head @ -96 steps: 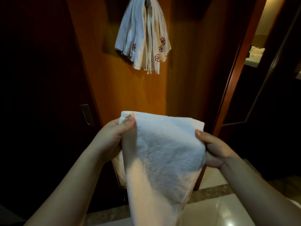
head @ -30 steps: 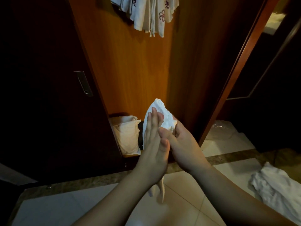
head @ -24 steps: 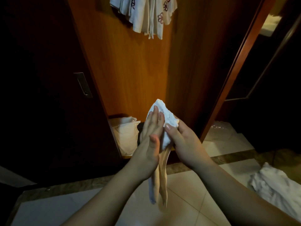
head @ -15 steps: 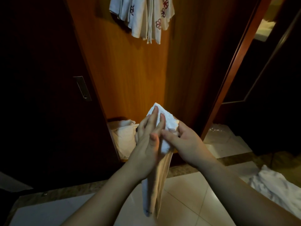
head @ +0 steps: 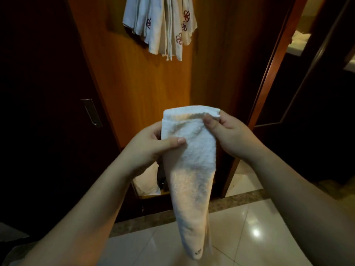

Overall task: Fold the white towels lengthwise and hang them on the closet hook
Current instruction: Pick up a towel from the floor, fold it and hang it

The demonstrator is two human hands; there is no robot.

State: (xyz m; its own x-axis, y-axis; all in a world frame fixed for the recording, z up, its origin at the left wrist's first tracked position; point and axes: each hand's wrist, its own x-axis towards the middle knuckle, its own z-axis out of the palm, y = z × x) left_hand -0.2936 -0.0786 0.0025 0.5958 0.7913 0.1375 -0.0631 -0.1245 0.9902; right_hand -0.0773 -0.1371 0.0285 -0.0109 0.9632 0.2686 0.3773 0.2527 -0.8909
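A white towel (head: 194, 160), folded into a long narrow strip, hangs down in front of me with a small dark emblem at its bottom tip. My left hand (head: 151, 148) grips its left edge, thumb across the front. My right hand (head: 228, 133) pinches the top right corner. Several white towels with red flower emblems (head: 163, 27) hang from the top of the orange wooden closet panel (head: 146, 89); the hook itself is hidden above them.
A dark closet door with a metal recessed handle (head: 91, 114) stands to the left. A pale pillow or bag (head: 148, 179) sits low inside the closet. Glossy floor tiles (head: 249, 227) lie below, and a doorway frame (head: 272, 60) opens on the right.
My hands have parted from pressing the towel together; the folded strip now faces me, held at both upper edges. The view has tilted up, so the hung towels show lower in frame.
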